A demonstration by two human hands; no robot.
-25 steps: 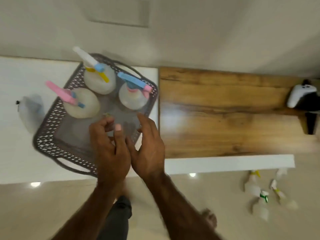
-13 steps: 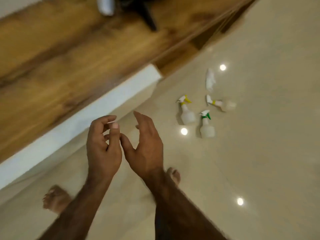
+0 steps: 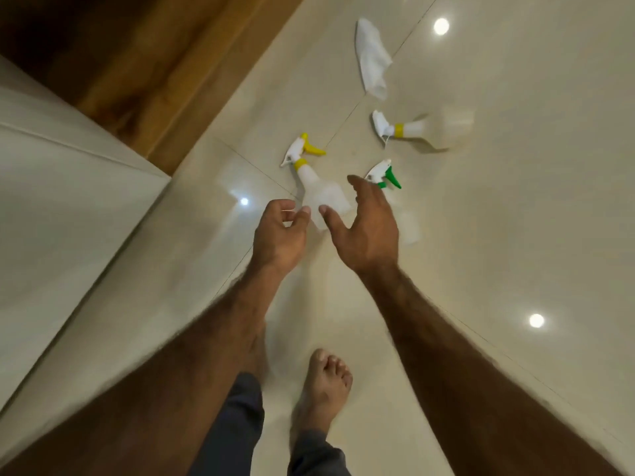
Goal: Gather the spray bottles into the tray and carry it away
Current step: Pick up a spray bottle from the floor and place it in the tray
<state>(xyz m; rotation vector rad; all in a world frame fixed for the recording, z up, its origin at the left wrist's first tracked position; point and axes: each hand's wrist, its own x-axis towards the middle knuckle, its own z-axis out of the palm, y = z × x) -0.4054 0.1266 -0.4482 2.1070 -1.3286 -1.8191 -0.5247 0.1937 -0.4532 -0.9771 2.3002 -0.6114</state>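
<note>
Floor [image 3: 515, 235], glossy tile: three spray bottles. Yellow-trigger bottle [image 3: 319, 187] upright beyond both hands; green-trigger bottle [image 3: 385, 175] upright, partly hidden by right hand [image 3: 364, 231]; third bottle [image 3: 422, 130] on its side near white cloth [image 3: 372, 58]. Left hand [image 3: 280, 237] fingers loosely curled, empty; right fingers spread, empty. Tray out of view.

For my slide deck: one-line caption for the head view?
Both empty hands, left and right, reach toward three spray bottles beside a white cloth on the tiled floor.
</note>
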